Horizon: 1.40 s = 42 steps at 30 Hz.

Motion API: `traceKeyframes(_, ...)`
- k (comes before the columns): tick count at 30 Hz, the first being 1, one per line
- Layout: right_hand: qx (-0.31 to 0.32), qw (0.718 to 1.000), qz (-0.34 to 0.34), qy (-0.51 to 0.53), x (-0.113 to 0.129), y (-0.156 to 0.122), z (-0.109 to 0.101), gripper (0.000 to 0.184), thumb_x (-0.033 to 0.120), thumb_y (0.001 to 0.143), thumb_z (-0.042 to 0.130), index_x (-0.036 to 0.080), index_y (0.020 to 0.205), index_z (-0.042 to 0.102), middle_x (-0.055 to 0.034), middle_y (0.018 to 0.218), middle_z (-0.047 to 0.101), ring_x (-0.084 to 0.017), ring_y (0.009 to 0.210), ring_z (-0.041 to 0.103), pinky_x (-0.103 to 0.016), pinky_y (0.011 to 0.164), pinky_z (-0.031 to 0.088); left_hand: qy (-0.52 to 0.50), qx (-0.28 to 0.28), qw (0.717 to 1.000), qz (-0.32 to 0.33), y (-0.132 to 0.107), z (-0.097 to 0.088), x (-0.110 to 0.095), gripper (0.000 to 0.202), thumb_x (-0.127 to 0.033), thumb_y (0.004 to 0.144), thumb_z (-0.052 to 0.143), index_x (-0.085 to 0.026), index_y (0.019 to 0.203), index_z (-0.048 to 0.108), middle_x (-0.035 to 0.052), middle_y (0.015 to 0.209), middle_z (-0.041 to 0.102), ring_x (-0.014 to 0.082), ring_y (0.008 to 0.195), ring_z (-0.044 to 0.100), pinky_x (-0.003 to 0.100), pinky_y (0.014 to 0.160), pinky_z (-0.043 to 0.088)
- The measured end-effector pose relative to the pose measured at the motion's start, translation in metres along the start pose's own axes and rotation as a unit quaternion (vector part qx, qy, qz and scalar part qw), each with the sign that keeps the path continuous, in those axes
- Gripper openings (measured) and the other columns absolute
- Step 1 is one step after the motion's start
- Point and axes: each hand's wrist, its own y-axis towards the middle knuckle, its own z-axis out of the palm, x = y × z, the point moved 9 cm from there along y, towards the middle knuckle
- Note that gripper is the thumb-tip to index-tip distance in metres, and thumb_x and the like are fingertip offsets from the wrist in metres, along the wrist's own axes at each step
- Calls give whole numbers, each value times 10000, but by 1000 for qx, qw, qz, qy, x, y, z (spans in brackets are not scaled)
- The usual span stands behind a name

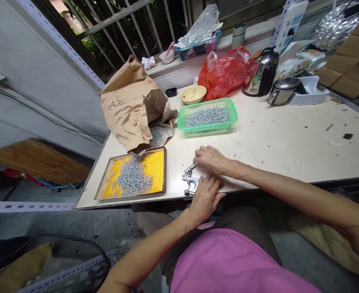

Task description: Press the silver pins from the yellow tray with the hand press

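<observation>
Metal spring-loaded hand pliers (pixel 190 179) lie at the front edge of the table, jaws toward the left. My left hand (pixel 206 197) is on their lower part, fingers over the metal and thumb apart toward the right. Just above it, my right hand (pixel 211 160) curls its fingers beside the upper handle, slightly blurred. Its palm side is hidden, so whatever it may hold cannot be seen. To the left, a shallow cardboard tray (pixel 165 173) with a yellow bottom carries a heap of small silvery metal pieces (pixel 133 177).
A green plastic basket (pixel 182 129) of similar metal pieces stands behind my hands. Left of it slumps an open brown paper bag (pixel 127 110). Farther back are a yellow bowl (pixel 193 99), a red plastic bag (pixel 225 75), a kettle (pixel 266 71) and a metal pot (pixel 283 90).
</observation>
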Motion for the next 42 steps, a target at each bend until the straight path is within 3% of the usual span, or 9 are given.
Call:
traceKeyframes(5,31,976,-217,21,88,1,14,134,240,847,562,211,752,652,-56,903,575,-214,900,425,-331,672,289,-13,2,999,29,-21,2,-13,399,-375,897,502,-136,1216,521,137,1148,622,259,1098,572,404,935,471)
traceKeyframes(10,-2,966,-256,36,107,5,21,94,189,810,536,167,759,612,-76,874,570,-206,871,444,-348,744,317,21,-61,991,118,-63,-47,-25,172,-234,895,505,-159,1006,613,61,950,662,166,901,589,298,842,478)
traceKeyframes(15,-103,985,-100,94,60,29,-11,162,184,865,446,152,852,604,-70,831,606,-175,785,503,-306,720,350,197,-170,953,-158,-80,-143,93,220,-209,925,432,-169,988,639,84,926,622,199,903,521,338,806,448)
traceKeyframes(19,-224,970,77,53,-22,35,-73,169,188,869,439,148,861,603,-79,805,606,-183,747,525,-293,664,361,322,-86,905,-263,-74,-179,185,282,-195,914,407,-182,993,678,100,932,601,240,922,473,346,759,432)
traceKeyframes(22,-270,947,173,-25,-73,24,-111,204,241,866,493,139,1007,599,-125,934,612,-240,837,550,-324,676,383,353,15,893,-278,-67,-177,226,313,-143,888,400,-171,990,694,124,932,588,259,943,463,349,732,418)
traceKeyframes(25,-279,944,169,-40,-83,7,-117,313,306,869,527,149,1137,557,-136,1024,594,-266,912,555,-344,710,415,356,74,893,-266,-60,-170,242,303,-114,862,411,-144,916,708,148,930,583,276,969,466,357,724,414)
traceKeyframes(31,-175,978,69,91,-26,-35,-41,276,346,939,408,165,1026,598,-91,969,597,-199,821,588,-319,684,475,343,110,903,-233,-52,-170,249,246,-123,842,450,-115,815,694,164,904,617,279,965,503,361,752,419)
traceKeyframes(37,-97,973,86,193,6,-75,15,288,333,959,364,190,1000,611,-70,934,592,-172,816,592,-310,724,477,122,-27,944,-306,-45,-178,217,148,-219,799,532,-141,779,657,84,819,644,194,793,571,295,694,444)
traceKeyframes(42,-72,969,99,215,8,-92,30,248,317,951,400,181,995,602,-68,909,577,-166,788,574,-293,695,456,-322,5,839,-439,-57,-92,155,259,-388,708,642,-133,737,610,-22,571,529,70,443,432,196,413,340)
